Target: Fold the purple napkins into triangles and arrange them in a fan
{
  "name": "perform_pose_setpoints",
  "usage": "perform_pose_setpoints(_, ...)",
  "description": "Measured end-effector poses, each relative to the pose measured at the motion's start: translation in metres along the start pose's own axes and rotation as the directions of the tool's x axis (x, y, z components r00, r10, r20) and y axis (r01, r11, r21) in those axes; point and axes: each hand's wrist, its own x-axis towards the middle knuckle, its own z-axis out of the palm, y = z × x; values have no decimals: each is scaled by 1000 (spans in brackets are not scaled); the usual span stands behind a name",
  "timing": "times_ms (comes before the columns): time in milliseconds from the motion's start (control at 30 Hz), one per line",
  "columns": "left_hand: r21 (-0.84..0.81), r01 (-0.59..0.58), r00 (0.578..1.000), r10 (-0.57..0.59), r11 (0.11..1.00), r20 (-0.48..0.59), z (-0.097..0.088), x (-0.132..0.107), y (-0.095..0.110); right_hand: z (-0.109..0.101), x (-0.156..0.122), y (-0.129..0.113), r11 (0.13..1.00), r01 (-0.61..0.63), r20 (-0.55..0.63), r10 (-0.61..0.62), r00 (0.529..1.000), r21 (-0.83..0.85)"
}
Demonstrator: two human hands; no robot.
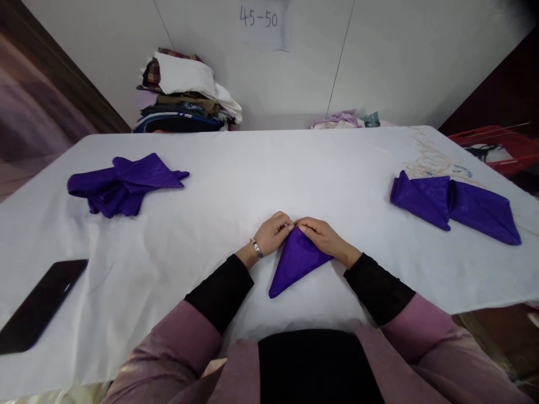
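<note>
A purple cloth napkin [293, 261], folded into a narrow triangle, lies on the white table [236, 185] right in front of me, its tip pointing toward me. My left hand [273, 233], a bracelet on its wrist, pinches the napkin's far corner with curled fingers. My right hand [322, 237] rests closed on the napkin's upper right edge, fingertips meeting the left hand's. Both hands grip the same far end of the fold.
Loose purple napkins [124, 184] lie in a heap at the left; folded purple napkins [452, 205] sit at the right. A black phone [40, 306] lies near the left front edge. Stacked fabrics [187, 92] stand against the wall; a red basket [497, 147] is beyond the right edge.
</note>
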Motion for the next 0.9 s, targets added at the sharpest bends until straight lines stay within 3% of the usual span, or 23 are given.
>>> perform_pose_setpoints(167, 62, 25, 1000, -25, 998, 1, 0, -1, -2, -2, -1, -1, 998, -57, -49, 58, 997, 21)
perform_pose_setpoints(333, 188, 27, 1000, -25, 982, -13, 2, -2, -5, -1, -2, -2, 999, -41, -18, 41, 999, -8)
perform_pose_setpoints(600, 373, 46, 999, -42, 927, -19, 3, -1, -4, 8, 0, 9, 967, 46, -53, -61, 997, -251)
perform_pose_setpoints(767, 370, 93, 995, -76, 924, -61, 2, -2, -6, 10, 0, 9, 959, 56, -35, -69, 997, -277)
perform_pose_setpoints(900, 340, 68, 991, -24, 938, -133, 1, -6, 14, 11, 0, 12, 954, 60, -39, -75, 996, -293)
